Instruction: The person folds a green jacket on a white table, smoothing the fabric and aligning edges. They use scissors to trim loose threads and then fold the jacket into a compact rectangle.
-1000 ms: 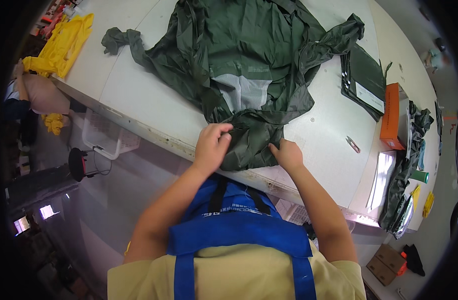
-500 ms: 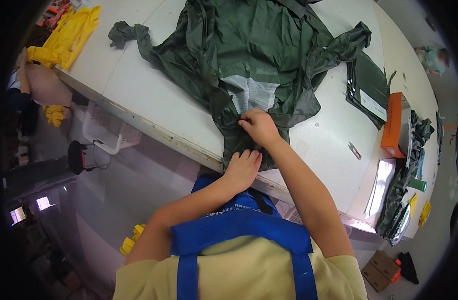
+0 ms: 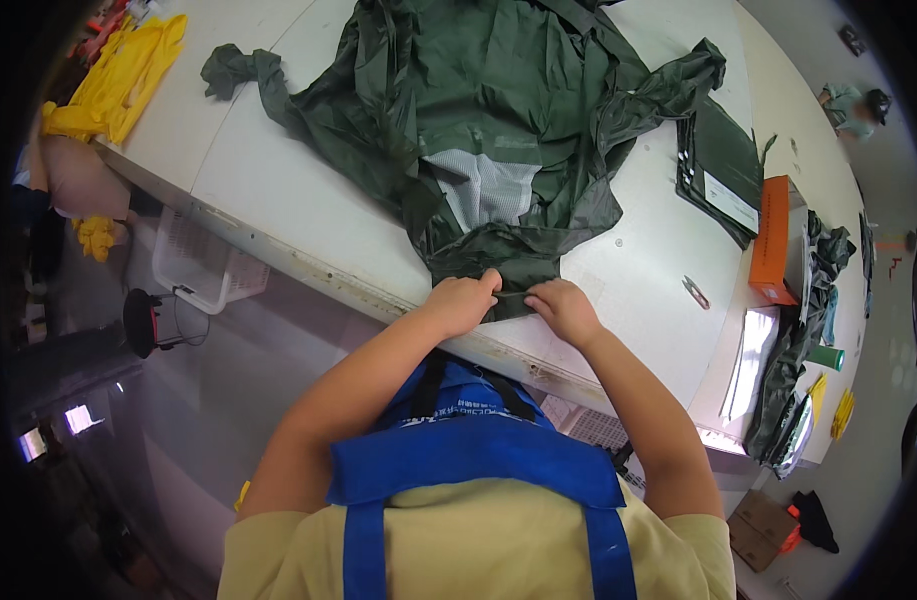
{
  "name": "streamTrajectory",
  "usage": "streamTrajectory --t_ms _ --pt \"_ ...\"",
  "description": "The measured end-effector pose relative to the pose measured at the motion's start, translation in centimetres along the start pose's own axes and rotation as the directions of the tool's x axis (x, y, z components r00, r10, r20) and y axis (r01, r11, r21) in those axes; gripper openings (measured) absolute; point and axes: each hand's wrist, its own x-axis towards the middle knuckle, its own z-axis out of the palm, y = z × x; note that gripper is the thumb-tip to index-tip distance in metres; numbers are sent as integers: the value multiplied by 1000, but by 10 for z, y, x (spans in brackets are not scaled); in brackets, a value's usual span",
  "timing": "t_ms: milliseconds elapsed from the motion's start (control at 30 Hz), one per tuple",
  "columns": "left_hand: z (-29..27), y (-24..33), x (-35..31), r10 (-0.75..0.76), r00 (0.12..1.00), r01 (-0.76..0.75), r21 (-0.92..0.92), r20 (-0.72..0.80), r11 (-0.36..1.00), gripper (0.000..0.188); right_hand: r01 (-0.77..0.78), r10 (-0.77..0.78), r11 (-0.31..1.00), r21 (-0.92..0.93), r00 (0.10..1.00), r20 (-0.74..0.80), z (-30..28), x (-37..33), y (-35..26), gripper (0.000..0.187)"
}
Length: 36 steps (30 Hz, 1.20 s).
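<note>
A dark green raincoat (image 3: 498,90) lies spread on the white table, its sleeves out to both sides. White mesh lining (image 3: 486,188) shows at its neck, and the part nearest me, which looks like the hood, reaches the table's front edge. My left hand (image 3: 465,303) is closed on the near edge of this part. Just to its right, my right hand (image 3: 568,312) pinches the same edge. Between the two hands the edge is drawn into a thin line; whether a cord runs there I cannot tell.
Thread snips (image 3: 695,292) lie right of the raincoat. Farther right are flat dark green packs (image 3: 726,165), an orange box (image 3: 770,240) and crumpled dark green fabric (image 3: 783,385). A yellow garment (image 3: 128,75) lies at the far left, near another person. A white basket (image 3: 218,265) stands below the table.
My right hand has moved from beside the mesh down to the near edge. My left hand has shifted slightly up and left and now grips the edge. The near part is drawn up shorter.
</note>
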Motion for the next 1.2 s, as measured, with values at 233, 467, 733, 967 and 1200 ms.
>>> streamTrajectory --t_ms 233,467,733,967,1200 --pt "24 15 -12 341 846 -142 444 -409 885 27 -395 385 918 -30 870 307 -12 39 -14 23" --pt "12 -6 2 298 874 -221 232 -384 947 22 98 -100 972 -215 995 1 -6 18 -21 30" --pt "5 -8 15 30 936 -12 53 -352 998 16 -299 293 952 68 952 87 -10 58 -13 47" --pt "8 -11 17 187 871 -53 290 -455 956 18 -83 60 989 -121 982 -178 2 44 -13 50" --pt "7 -10 2 312 811 -127 370 -495 920 21 94 -119 951 -296 991 -68 -11 35 -9 37"
